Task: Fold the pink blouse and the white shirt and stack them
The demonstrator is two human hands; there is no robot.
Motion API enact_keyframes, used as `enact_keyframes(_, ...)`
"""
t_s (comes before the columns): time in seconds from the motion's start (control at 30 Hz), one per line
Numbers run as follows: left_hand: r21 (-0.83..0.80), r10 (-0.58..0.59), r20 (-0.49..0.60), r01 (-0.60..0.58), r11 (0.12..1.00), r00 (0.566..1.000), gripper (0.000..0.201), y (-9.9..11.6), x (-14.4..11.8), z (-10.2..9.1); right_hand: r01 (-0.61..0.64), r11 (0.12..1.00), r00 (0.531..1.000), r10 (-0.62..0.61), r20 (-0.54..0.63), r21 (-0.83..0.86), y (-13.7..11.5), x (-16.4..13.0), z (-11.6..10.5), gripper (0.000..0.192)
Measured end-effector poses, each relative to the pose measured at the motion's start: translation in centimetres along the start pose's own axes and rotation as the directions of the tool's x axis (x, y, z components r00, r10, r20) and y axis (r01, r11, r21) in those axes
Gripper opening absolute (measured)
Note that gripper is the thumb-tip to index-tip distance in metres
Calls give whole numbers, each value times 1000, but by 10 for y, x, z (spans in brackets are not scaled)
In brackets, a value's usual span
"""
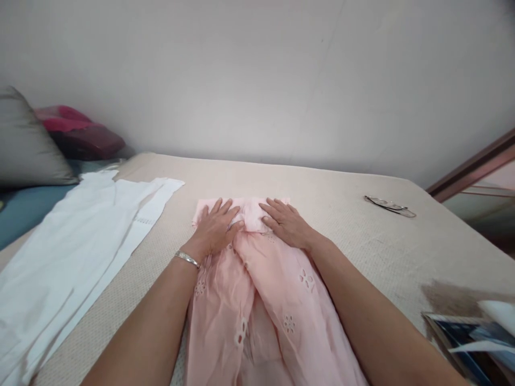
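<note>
A pink garment [273, 279] with cut-out flower embroidery lies lengthwise in front of me, its far end a flat, straight band. My left hand [217, 228] rests on the left part of that band, fingers spread and palm down; a silver bracelet [187, 258] circles the wrist. On the right part of the band lies my right hand [287, 222], also flat with fingers apart. Below the band the cloth falls in loose folds between my forearms. The garment's near end runs out of view at the bottom.
A white garment [84, 236] is spread at the left on the beige bed cover [333, 187]. Eyeglasses [389, 206] lie at the right. A grey cushion [30, 145] and a dark red bag-like item [86, 140] sit at the far left. A plain wall [257, 80] stands behind.
</note>
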State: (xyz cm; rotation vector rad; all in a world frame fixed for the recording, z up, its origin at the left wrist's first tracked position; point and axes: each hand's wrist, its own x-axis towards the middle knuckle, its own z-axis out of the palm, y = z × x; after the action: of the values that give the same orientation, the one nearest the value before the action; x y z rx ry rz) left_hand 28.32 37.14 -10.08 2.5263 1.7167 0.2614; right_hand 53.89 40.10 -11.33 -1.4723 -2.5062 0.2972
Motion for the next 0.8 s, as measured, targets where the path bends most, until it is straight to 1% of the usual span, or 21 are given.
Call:
enact_keyframes(0.03,-17,19,-23,-19,1000,1000,63,1,0,-2,7,1000,998,-6,-70,16,-2,0,-2,64)
enact_keyframes(0.1,-50,75,-38,-77,996,996,69,5,0,-5,54,998,975,-46,-217,30,-8,0,-4,62)
enact_keyframes(0.13,-65,103,-30,-104,992,994,70,6,0,-5,96,995,963,-85,-256,32,-12,1,-4,60)
enact_keyframes(0.17,-81,120,-23,-122,989,992,69,8,0,-4,146,989,957,-131,-258,39,-15,1,-3,58)
enact_keyframes(0.2,-97,127,-23,-128,987,992,67,9,0,-3,195,979,957,-177,-230,57,-17,2,-2,56)
enact_keyframes(0.23,-112,123,-36,-127,986,992,64,9,0,-1,227,970,958,-205,-201,92,-18,2,0,55)
enact_keyframes(0.27,-125,114,-56,-121,985,992,60,10,0,0,232,962,961,-203,-189,144,-18,2,1,54)
enact_keyframes(0.3,-137,105,-79,-115,984,991,57,10,1,2,217,955,964,-176,-201,202,-17,2,2,55)
enact_keyframes(0.33,-149,97,-96,-111,983,991,53,10,1,3,191,947,963,-129,-237,259,-16,2,2,55)
enact_keyframes(0.4,-179,88,-116,-108,978,989,46,10,2,4,157,929,939,-36,-341,336,-14,1,0,57)
enact_keyframes(0.43,-198,80,-129,-105,975,988,46,11,2,3,164,922,923,-18,-384,350,-14,0,-2,57)
enact_keyframes(0.5,-227,75,-160,-110,968,984,47,14,2,2,210,916,901,-45,-431,343,-17,0,-5,56)
enact_keyframes(0.53,-226,91,-169,-128,966,981,48,17,1,1,234,912,892,-64,-447,336,-19,0,-6,55)
enact_keyframes(0.6,-197,174,-152,-202,959,973,47,25,-1,-2,274,907,877,-100,-470,319,-23,0,-8,51)
enact_keyframes(0.67,-163,265,-108,-280,946,958,43,32,-3,-4,292,907,858,-109,-502,303,-25,1,-9,48)
enact_keyframes(0.7,-156,284,-103,-297,942,953,41,34,-3,-5,290,910,852,-105,-514,295,-25,1,-9,46)
enact_keyframes(0.73,-158,277,-122,-294,943,953,40,36,-3,-5,281,917,853,-102,-513,285,-25,1,-10,44)
enact_keyframes(0.77,-166,247,-165,-274,947,955,39,36,-3,-5,265,926,865,-105,-491,269,-24,2,-10,40)
enact_keyframes(0.8,-178,203,-222,-244,953,954,39,36,-2,-4,250,937,887,-121,-446,244,-23,2,-10,36)
